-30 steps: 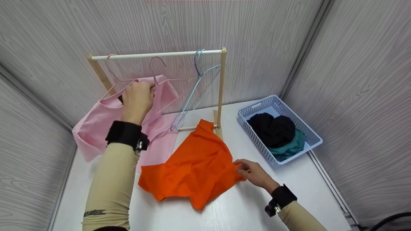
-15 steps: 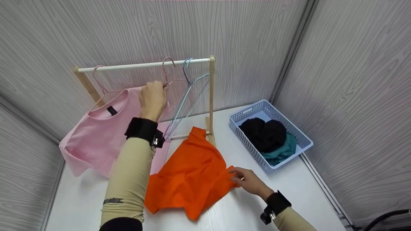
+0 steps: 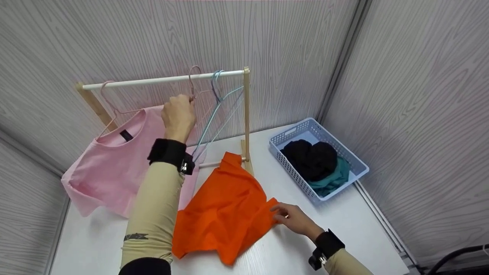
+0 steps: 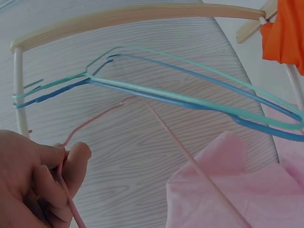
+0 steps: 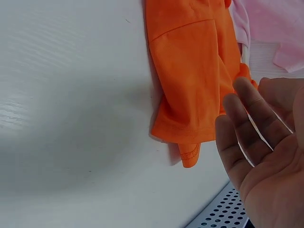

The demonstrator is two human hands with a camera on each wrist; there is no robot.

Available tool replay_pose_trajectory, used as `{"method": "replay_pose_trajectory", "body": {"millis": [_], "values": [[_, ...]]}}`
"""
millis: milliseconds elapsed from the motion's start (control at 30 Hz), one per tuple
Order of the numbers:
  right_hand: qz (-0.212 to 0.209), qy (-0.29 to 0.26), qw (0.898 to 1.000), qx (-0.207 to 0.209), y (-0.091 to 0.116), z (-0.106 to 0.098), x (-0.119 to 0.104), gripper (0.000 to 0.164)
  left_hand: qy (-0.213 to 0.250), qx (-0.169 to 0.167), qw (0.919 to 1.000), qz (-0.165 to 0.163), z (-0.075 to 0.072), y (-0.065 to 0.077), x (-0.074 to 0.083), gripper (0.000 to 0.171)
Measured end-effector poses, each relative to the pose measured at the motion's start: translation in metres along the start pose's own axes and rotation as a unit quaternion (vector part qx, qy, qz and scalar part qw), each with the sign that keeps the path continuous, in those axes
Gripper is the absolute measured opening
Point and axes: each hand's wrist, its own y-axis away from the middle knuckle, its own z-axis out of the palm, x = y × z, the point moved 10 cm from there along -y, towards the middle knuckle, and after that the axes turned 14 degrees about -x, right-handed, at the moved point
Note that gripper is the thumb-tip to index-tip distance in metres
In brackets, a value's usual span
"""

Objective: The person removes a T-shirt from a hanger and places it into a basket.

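In the head view my left hand (image 3: 178, 114) is up at the rack, its fingers curled round a pink hanger (image 4: 80, 126) near the neck. That hanger's hook goes over the white rail (image 3: 153, 81). Left of the hand, a pink shirt (image 3: 110, 168) hangs from another pink hanger (image 3: 109, 97), its dark neck label showing. My right hand (image 3: 295, 220), fingers loosely bent, is beside the sleeve of an orange shirt (image 3: 225, 214) spread on the table. The right wrist view shows nothing in its palm; whether the fingertips touch the cloth, I cannot tell.
Two blue-toned hangers (image 4: 166, 92) hang near the rack's right wooden post (image 3: 246, 114). A light blue basket (image 3: 361, 173) at the right holds black cloth (image 3: 311, 160) and teal cloth (image 3: 332, 179). Wood-grain panels stand behind and at both sides.
My left hand has slid the pink hanger rightward along the rail, close to the blue ones. The pink shirt now hangs flatter, its neckline showing. The right hand has stayed by the orange sleeve.
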Motion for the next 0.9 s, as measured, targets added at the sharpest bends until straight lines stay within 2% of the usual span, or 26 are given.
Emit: {"method": "replay_pose_trajectory", "body": {"millis": [100,233,400,467,567,700,800,900], "values": [[0.002,0.001,1.0,-0.006,-0.002,0.005,-0.001,0.028,-0.029,0.001,0.9994,0.021,0.011,0.0,0.004,0.026],[0.011,0.015,1.0,-0.011,-0.003,0.009,0.0,0.029,-0.058,0.004,0.9975,0.04,0.019,0.002,0.006,0.022],[0.017,0.021,1.0,-0.015,-0.007,0.01,0.001,0.028,-0.026,-0.018,0.9977,0.059,0.021,0.008,0.004,0.024],[0.013,0.021,0.999,-0.02,-0.01,0.014,-0.001,0.028,-0.01,-0.022,0.998,0.058,0.017,0.016,-0.006,0.027],[0.008,0.024,0.999,-0.028,-0.016,0.019,-0.006,0.028,0.005,-0.009,0.9991,0.041,0.009,0.029,-0.031,0.027],[-0.013,0.036,0.999,-0.035,-0.025,0.023,-0.016,0.028,0.017,0.012,0.9998,-0.003,0.002,0.051,-0.084,0.029],[-0.014,0.048,0.998,-0.038,-0.035,0.025,-0.023,0.028,0.029,0.011,0.9987,-0.04,0.007,0.073,-0.131,0.033],[0.008,0.071,0.997,-0.035,-0.049,0.028,-0.03,0.031,0.046,0.003,0.9964,-0.071,0.023,0.1,-0.172,0.034]]}}
